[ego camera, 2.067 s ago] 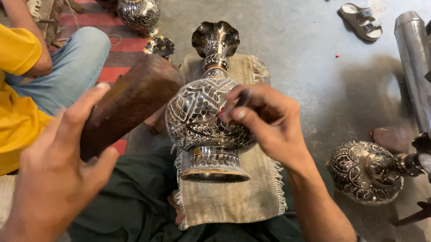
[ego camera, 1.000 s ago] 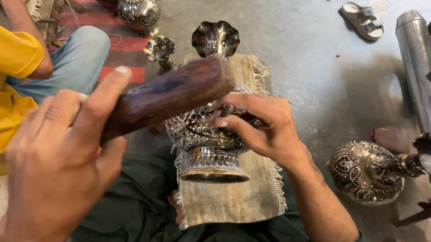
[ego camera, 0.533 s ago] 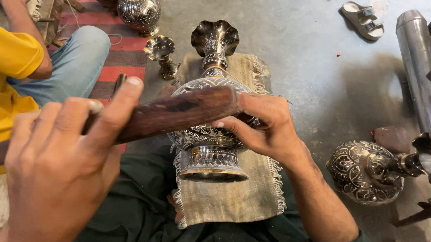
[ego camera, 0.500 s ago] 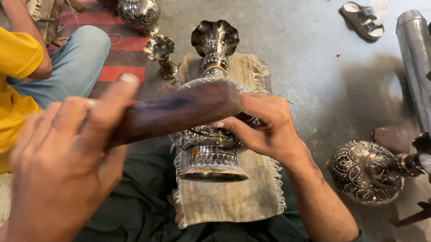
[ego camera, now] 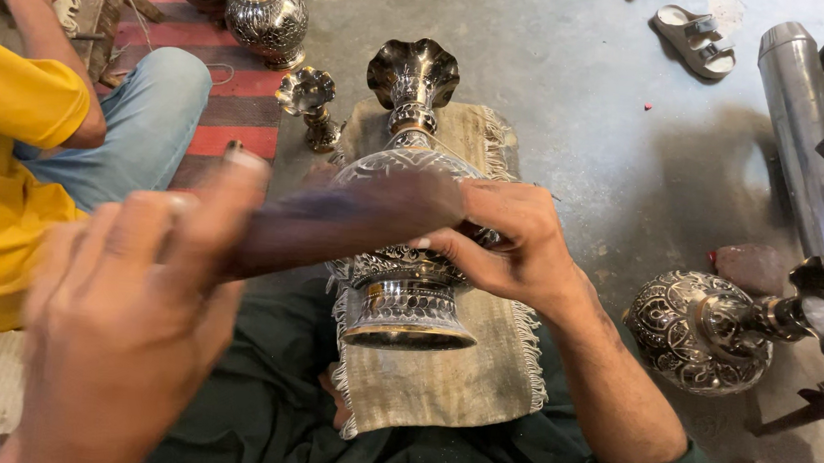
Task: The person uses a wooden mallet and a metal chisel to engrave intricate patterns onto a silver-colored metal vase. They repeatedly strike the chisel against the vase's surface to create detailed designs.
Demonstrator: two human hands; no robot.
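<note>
Engraved vase (ego camera: 399, 288) lies under right hand (ego camera: 507, 242).

blurred wooden mallet (ego camera: 346, 220), vase (ego camera: 401, 259) belly hidden

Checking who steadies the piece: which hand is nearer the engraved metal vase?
Right. The right hand rests on the engraved metal vase; the left hand is off to its left, gripping a wooden mallet.

Five engraved metal vases (ego camera: 401, 259), one wooden mallet (ego camera: 346, 220), one sandal (ego camera: 693, 39)
</note>
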